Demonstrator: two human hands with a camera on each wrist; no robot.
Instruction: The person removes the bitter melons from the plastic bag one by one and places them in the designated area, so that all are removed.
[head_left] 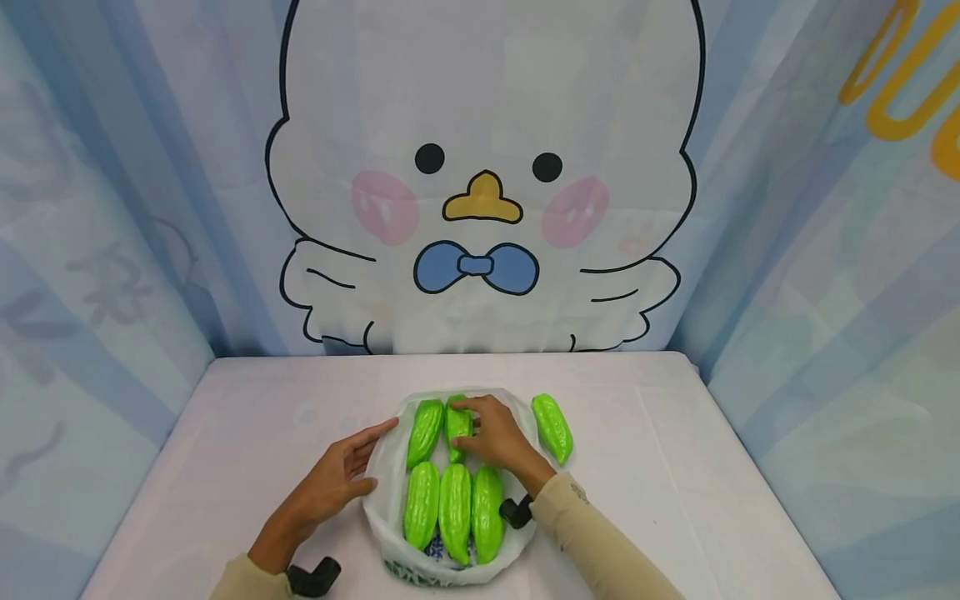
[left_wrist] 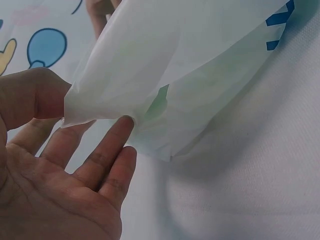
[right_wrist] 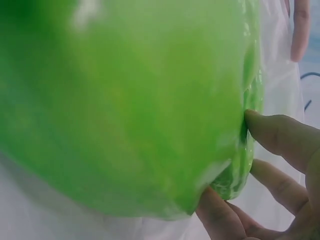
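A white plastic bag (head_left: 386,500) lies opened out on the table, with several glossy green model bitter melons on it in two rows. My right hand (head_left: 495,433) pinches the far-row bitter melon (head_left: 458,427) between thumb and fingers. In the right wrist view, the right hand's fingertips (right_wrist: 260,125) touch a ridged bitter melon, while another bitter melon (right_wrist: 140,110) fills the foreground. At the bag's left rim, my left hand (head_left: 333,475) rests with its fingers extended against the plastic. The left wrist view shows those fingers (left_wrist: 107,152) touching the bag's edge (left_wrist: 100,107).
One more bitter melon (head_left: 552,429) lies on the table just right of the bag. A white cloth covers the table (head_left: 675,500). Printed curtains (head_left: 480,100) with a cartoon figure stand behind and at both sides.
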